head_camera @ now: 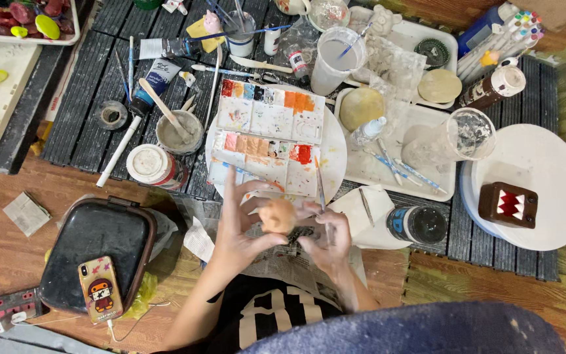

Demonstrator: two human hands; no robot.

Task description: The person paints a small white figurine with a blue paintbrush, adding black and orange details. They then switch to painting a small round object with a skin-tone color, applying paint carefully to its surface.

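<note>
Painting appears to be the step in hand. The left hand (240, 226) is gripping a small rounded orange-tan clay figure (277, 216) between thumb and curled fingers, holding it above the crumpled newspaper sheet (283, 259) spread over the lap, just below the white compartmented paint palette (270, 134) with its red, orange and pink wells. The right hand (325, 236) is clenching around a thin paintbrush (321, 190), whose shaft is pointing up toward the palette, while its fingertips are touching the figure on the right side. The brush tip is lying over the palette's lower edge; whether it is loaded with paint cannot be told.

The next move is judged to call for a steady left-hand grip that turns an unpainted face of the figure toward the brush, and for a light, controlled stroke, since the thumb and fingers are covering much of the surface. A grey bowl of paste with a wooden stick (179, 131) is standing beyond the palette's left side.
</note>
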